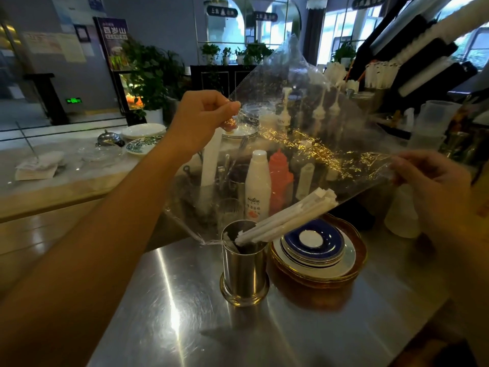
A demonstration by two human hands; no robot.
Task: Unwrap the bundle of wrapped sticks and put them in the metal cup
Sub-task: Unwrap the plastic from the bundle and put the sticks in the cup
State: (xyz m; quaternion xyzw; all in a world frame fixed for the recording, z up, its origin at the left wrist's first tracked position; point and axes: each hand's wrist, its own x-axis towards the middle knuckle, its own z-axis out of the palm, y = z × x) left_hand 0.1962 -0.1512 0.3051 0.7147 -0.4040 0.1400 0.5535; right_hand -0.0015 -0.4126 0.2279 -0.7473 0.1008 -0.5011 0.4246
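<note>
I see a stainless steel counter filling the lower view, bare and streaked with glare. Above it, a big sheet of clear plastic wrap is stretched in the air, crinkled, its lowest corner dipping just beside the rim of the metal cup. My left hand pinches the sheet's upper left edge between thumb and fingers; my right hand is closed on its right edge. The sheet stands between me and the clutter behind it, so a white bottle, a red squeeze bottle and pump dispensers read only through the film. To the cup's right and close against it, a stack of plates is topped by a blue-and-white saucer. The cup stands upright near the counter's middle. The bundle of white paper-wrapped sticks leans out of it, lower ends inside the rim, upper ends tilted right over the plates, touching the sheet's lower edge.
</note>
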